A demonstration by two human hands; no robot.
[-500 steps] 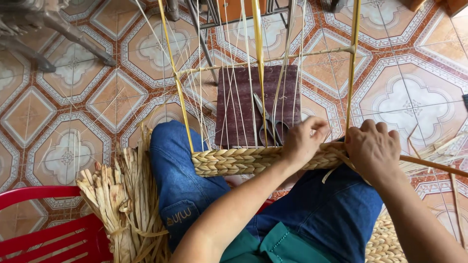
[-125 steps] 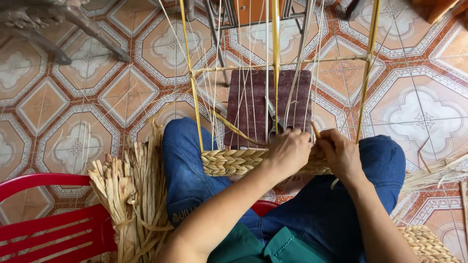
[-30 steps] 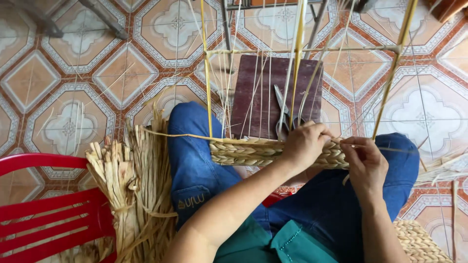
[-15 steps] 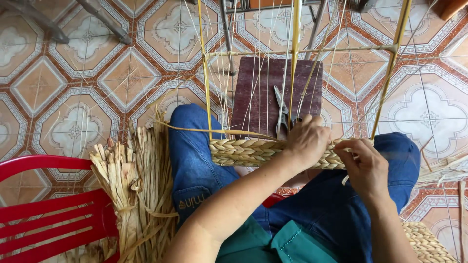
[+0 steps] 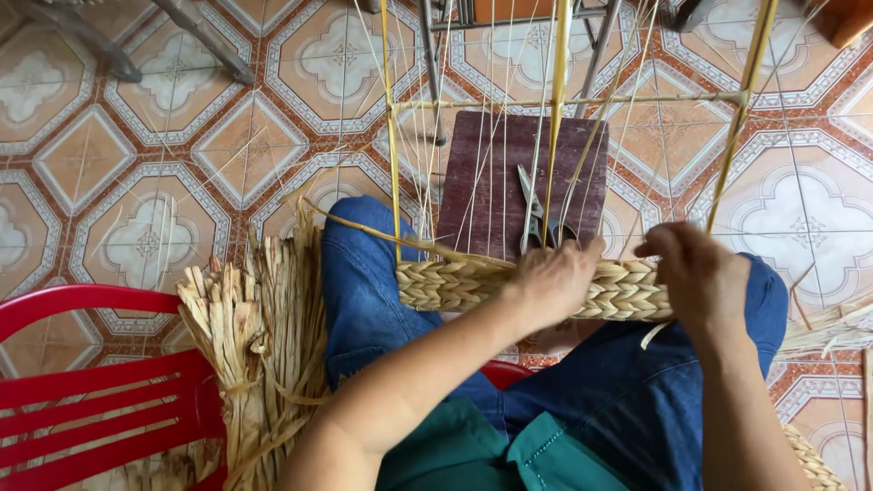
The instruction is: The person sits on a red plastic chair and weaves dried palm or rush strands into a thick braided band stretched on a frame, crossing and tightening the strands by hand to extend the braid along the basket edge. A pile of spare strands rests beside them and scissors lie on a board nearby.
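Note:
A woven band of dried straw (image 5: 455, 284) lies across my lap, at the base of a frame of thin yellow upright sticks (image 5: 392, 136) and fine strands. My left hand (image 5: 555, 277) presses on the middle of the band, fingers curled over its top edge. My right hand (image 5: 696, 273) grips the band's right part, fingers pinched around a straw strand. A long loose straw strand (image 5: 364, 223) runs from the band toward the left. Grey scissors (image 5: 530, 214) rest on a dark maroon board (image 5: 486, 182) behind the frame.
A bundle of dried straw (image 5: 255, 336) leans on a red plastic chair (image 5: 82, 400) at my left. The patterned tile floor (image 5: 145, 182) lies all around. Metal legs (image 5: 200, 41) stand at the top. More woven straw (image 5: 814, 459) shows at lower right.
My right hand has lifted slightly and moved in over the band's right end. My left hand has stayed on the band's middle. The view shifted a little.

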